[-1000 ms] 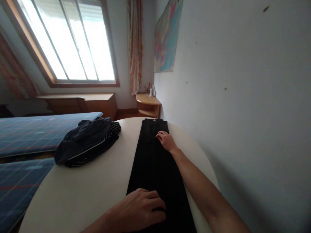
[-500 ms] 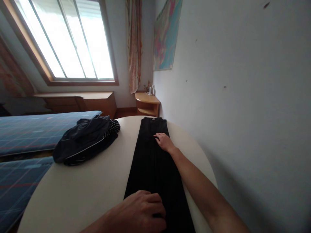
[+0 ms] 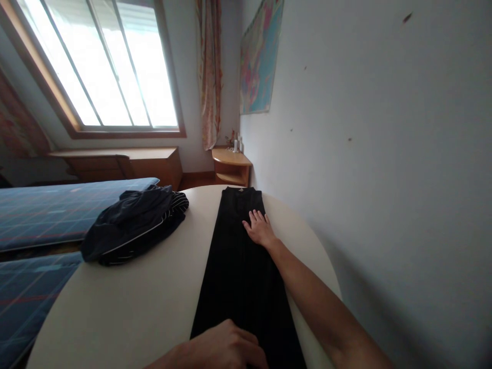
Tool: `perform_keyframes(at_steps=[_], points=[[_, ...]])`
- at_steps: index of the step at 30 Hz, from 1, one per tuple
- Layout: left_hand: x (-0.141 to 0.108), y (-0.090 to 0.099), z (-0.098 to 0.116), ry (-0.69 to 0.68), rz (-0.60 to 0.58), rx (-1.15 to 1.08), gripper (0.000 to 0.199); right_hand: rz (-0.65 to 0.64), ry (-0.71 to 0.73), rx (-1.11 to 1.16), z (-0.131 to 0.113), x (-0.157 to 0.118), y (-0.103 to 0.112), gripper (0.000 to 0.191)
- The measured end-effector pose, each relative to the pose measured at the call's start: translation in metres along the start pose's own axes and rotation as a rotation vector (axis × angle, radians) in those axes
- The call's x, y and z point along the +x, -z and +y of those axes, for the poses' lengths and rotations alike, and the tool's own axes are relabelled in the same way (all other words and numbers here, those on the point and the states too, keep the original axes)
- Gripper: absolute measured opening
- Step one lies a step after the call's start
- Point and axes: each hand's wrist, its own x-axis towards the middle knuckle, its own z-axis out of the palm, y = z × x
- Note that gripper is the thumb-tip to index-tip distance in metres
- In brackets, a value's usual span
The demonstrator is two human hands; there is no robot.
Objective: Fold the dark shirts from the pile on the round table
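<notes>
A pair of black trousers (image 3: 230, 266) lies flat and lengthwise on a round cream table (image 3: 134, 307), its waistband at the far edge. My right hand (image 3: 260, 229) rests palm down on the upper right part of the trousers, fingers spread. Close to me, at the bottom of the view, my left hand (image 3: 226, 348) is curled over the trousers' lower part, closed at the cloth. Its fingertips are partly cut off by the frame edge.
A dark bundled garment (image 3: 134, 223) with white piping and a striped part lies at the table's left edge. Blue plaid mattresses (image 3: 38, 212) stand to the left. The white wall (image 3: 365, 205) runs close along the right side. A corner shelf (image 3: 230, 158) is beyond the table.
My right hand has flattened, its fingers now spread on the cloth. My left hand has moved down toward me, nearer the bottom edge. The view has shifted slightly.
</notes>
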Motion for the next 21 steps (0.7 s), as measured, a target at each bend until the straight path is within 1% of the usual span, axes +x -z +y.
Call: perform_keyframes(at_steps=[2, 3, 5, 7, 8, 10, 14, 16, 19, 21], points=[[0.001, 0.007, 0.0, -0.006, 0.04, -0.007, 0.011, -0.035, 0.009, 0.005, 0.001, -0.001, 0.001, 0.074], [0.001, 0.011, 0.0, 0.017, 0.056, 0.02, 0.012, -0.045, 0.021, 0.012, 0.002, -0.002, 0.002, 0.073], [0.001, 0.02, 0.0, 0.092, 0.047, 0.094, 0.03, -0.055, 0.039, 0.024, 0.003, -0.004, 0.003, 0.072], [-0.001, 0.024, -0.001, 0.144, -0.016, 0.146, 0.047, -0.069, 0.048, 0.026, 0.003, -0.005, 0.005, 0.073], [-0.002, 0.023, -0.002, 0.142, -0.048, 0.158, 0.052, -0.08, 0.052, 0.021, 0.003, -0.005, 0.006, 0.074], [-0.003, 0.018, -0.004, 0.11, -0.073, 0.181, 0.054, -0.105, 0.06, 0.003, 0.002, -0.004, 0.007, 0.077], [-0.001, 0.003, -0.006, 0.046, -0.034, 0.267, 0.054, -0.152, 0.031, -0.026, -0.001, -0.002, 0.008, 0.082], [0.001, -0.005, -0.007, 0.032, -0.026, 0.284, 0.056, -0.148, 0.017, -0.025, -0.003, -0.002, 0.007, 0.082], [0.004, -0.015, -0.007, 0.058, -0.048, 0.189, 0.056, -0.115, 0.009, -0.017, -0.007, -0.007, 0.005, 0.08], [0.007, -0.015, -0.007, 0.077, -0.071, 0.055, 0.052, -0.106, 0.01, -0.014, -0.009, -0.013, 0.003, 0.079]])
